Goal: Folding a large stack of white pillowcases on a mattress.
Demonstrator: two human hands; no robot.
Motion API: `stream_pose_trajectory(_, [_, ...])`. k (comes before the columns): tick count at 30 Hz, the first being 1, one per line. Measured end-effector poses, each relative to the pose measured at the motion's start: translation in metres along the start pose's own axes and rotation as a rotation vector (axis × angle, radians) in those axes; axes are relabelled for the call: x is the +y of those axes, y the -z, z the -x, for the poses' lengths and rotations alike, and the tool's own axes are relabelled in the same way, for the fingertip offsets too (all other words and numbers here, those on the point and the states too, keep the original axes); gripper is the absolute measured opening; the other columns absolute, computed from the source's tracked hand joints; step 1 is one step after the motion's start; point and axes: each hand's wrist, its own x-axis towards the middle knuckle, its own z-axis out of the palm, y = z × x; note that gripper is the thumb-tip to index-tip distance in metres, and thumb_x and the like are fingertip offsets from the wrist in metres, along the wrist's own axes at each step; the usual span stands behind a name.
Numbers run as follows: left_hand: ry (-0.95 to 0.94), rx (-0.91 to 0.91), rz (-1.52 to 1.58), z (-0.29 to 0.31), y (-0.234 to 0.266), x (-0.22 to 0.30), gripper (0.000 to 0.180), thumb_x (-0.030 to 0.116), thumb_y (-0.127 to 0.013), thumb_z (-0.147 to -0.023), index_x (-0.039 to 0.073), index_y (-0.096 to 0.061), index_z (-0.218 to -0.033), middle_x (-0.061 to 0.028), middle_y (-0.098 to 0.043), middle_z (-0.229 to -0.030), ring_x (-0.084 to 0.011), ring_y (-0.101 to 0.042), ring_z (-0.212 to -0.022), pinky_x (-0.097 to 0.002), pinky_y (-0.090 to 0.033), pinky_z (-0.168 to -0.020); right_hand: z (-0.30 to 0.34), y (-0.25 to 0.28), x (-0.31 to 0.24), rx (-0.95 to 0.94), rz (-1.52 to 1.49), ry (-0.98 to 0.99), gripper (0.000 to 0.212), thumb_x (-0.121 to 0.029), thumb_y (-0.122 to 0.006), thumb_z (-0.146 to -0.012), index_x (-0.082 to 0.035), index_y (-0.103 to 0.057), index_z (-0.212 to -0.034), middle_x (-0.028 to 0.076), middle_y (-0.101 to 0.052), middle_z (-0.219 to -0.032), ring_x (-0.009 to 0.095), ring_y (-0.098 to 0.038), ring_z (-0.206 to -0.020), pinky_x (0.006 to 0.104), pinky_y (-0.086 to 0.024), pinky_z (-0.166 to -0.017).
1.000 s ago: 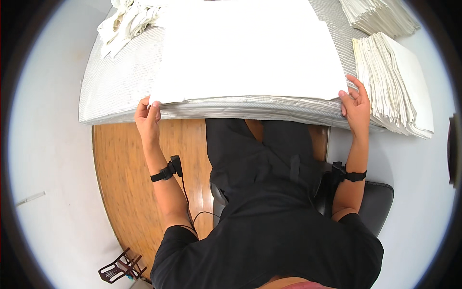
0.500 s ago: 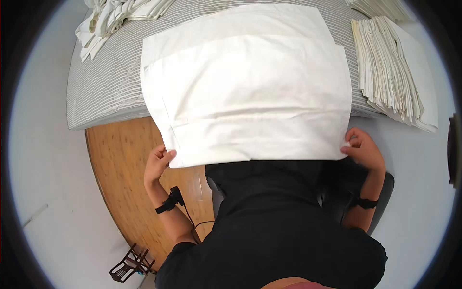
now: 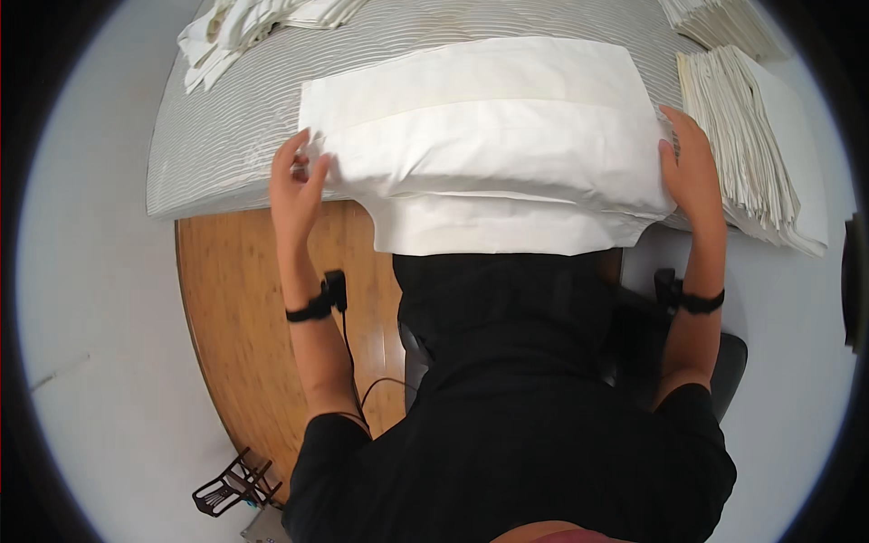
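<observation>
A wide white cloth (image 3: 507, 136) lies across the front of the striped bed (image 3: 226, 136). Its near part sags over the bed's edge, creased crosswise, and the lower hem hangs above my lap. At the cloth's left edge is my left hand (image 3: 297, 190), thumb and fingers apart, with the fingertips close to the fabric. My right hand (image 3: 692, 172) is at the opposite edge, its thumb and fingers spread beside the cloth. Neither hand shows a grip on it, though whether the fingertips touch the fabric is hard to tell.
Close to my right hand stands a tall stack of folded white cloths (image 3: 738, 136), with another stack (image 3: 724, 23) behind it. A loose heap of white cloth (image 3: 226, 36) lies at the far left. A small dark chair (image 3: 237, 484) stands on the wooden floor (image 3: 244, 317).
Both hands have let go of the cloth's near corners and moved forward along its sides. The near part of the cloth has dropped and bunched into folds.
</observation>
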Motion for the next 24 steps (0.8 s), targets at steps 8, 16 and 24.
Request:
stream_pose_trajectory(8, [0.250, -0.291, 0.027, -0.030, 0.030, -0.003, 0.018, 0.014, -0.073, -0.088, 0.000, -0.072, -0.099, -0.0007, -0.064, -0.087, -0.0093, -0.051, -0.075, -0.0243, -0.044, -0.068, -0.022, 0.017, 0.001, -0.295, 0.181, -0.232, 0.020, -0.005, -0.061, -0.086, 0.001, -0.064, -0.105, 0.020, -0.066, -0.095, 0.035, -0.065, -0.096, 0.0437, -0.049, -0.082])
stream_pose_trajectory(16, [-0.005, -0.393, 0.275, -0.035, 0.151, 0.049, 0.011, 0.005, -0.066, -0.093, -0.002, -0.070, -0.100, -0.0022, -0.065, -0.092, -0.0100, -0.054, -0.085, -0.0249, -0.042, -0.077, -0.051, 0.116, -0.036, -0.097, -0.023, -0.195, 0.018, -0.017, -0.059, -0.096, -0.001, -0.062, -0.102, 0.012, -0.066, -0.086, 0.024, -0.061, -0.078, 0.0345, -0.048, -0.076])
stream_pose_trajectory(24, [0.103, -0.111, 0.112, -0.152, 0.044, 0.001, 0.029, 0.025, -0.069, -0.093, -0.002, -0.072, -0.103, -0.0032, -0.069, -0.087, -0.0100, -0.056, -0.076, -0.0262, -0.047, -0.072, -0.148, 0.000, 0.047, 0.058, 0.033, -0.095, 0.025, -0.022, -0.060, -0.093, -0.002, -0.066, -0.106, 0.016, -0.069, -0.092, 0.030, -0.066, -0.087, 0.0365, -0.051, -0.082])
